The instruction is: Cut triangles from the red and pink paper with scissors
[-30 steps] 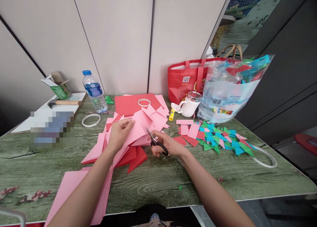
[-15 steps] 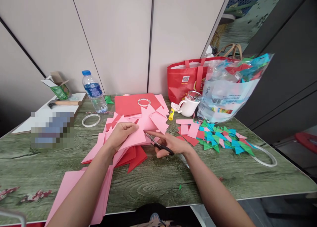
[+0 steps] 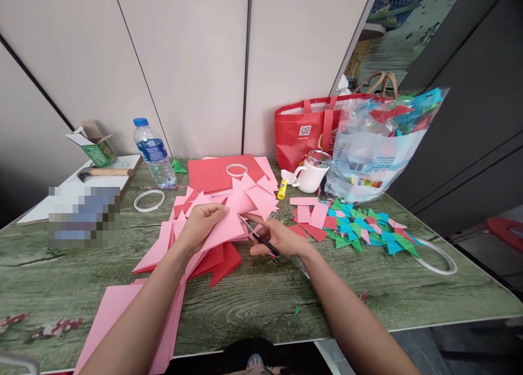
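Observation:
My left hand (image 3: pixel 201 224) pinches a pink paper sheet (image 3: pixel 229 222) and holds it up over a heap of pink and red paper pieces (image 3: pixel 204 244) in the middle of the table. My right hand (image 3: pixel 277 237) grips black-handled scissors (image 3: pixel 256 236); their blades point left and meet the right edge of the held sheet. More pink cut pieces (image 3: pixel 261 195) lie just behind the sheet.
Behind lie a red sheet (image 3: pixel 212 173) with a tape ring (image 3: pixel 237 169), a water bottle (image 3: pixel 150 152), a glue stick (image 3: pixel 282 189), a white mug (image 3: pixel 312 173), a red bag (image 3: pixel 306 129) and a plastic bag of paper (image 3: pixel 376 146). Several coloured triangles (image 3: pixel 363 230) lie to the right.
The scissors moved left from beside the sheet to its right edge, blades now nearly shut. My left hand lowered the pink sheet slightly.

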Tool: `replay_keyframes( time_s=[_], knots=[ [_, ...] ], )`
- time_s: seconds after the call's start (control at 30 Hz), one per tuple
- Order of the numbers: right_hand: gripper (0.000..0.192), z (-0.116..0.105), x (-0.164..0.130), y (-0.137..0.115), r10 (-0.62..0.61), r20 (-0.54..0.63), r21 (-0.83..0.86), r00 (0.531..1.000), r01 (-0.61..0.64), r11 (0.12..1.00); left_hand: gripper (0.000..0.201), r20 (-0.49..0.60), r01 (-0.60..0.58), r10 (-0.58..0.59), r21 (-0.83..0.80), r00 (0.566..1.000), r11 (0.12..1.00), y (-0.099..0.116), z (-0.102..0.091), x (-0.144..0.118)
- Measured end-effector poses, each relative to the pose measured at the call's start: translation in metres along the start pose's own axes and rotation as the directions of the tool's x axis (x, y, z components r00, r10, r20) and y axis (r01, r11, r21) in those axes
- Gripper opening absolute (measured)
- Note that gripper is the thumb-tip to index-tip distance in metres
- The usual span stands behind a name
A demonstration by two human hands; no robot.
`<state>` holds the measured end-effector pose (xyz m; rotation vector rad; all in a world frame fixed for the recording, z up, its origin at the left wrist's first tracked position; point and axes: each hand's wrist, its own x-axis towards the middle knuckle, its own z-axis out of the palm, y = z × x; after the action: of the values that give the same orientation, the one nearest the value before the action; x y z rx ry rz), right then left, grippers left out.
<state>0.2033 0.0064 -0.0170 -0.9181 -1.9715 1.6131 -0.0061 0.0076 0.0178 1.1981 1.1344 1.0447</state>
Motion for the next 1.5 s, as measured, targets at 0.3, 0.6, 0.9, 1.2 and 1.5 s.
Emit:
replay_keyframes(
  time_s=[0.3, 0.6, 0.9, 1.2, 1.5],
  knots=[
    [0.086, 0.004, 0.001, 0.002, -0.021, -0.002, 0.066, 1.0, 0.021, 0.998, 0.031, -0.057, -0.088, 0.088, 0.005, 0.994, 0.996, -0.004, 0.001, 0.002],
    [0.044, 0.012, 0.007, 0.002, -0.05, -0.065, 0.15, 0.997, 0.059, 0.987, 0.029, -0.003, -0.104, 0.105, 0.143, 0.994, 0.984, -0.007, 0.008, 0.0],
    [0.04, 0.02, 0.012, 0.006, -0.047, -0.094, 0.303, 0.995, 0.073, 0.95, 0.03, 0.036, -0.126, 0.121, 0.188, 0.992, 0.974, -0.005, 0.01, -0.001],
    [0.046, 0.023, 0.013, 0.008, -0.032, -0.143, 0.311, 0.989, 0.076, 0.947, 0.031, 0.043, -0.114, 0.108, 0.183, 0.993, 0.977, -0.004, 0.012, -0.003],
    [0.045, 0.024, 0.014, 0.009, -0.032, -0.138, 0.296, 0.99, 0.072, 0.952, 0.031, 0.057, -0.129, 0.119, 0.218, 0.991, 0.967, -0.005, 0.011, -0.002]
  ],
)
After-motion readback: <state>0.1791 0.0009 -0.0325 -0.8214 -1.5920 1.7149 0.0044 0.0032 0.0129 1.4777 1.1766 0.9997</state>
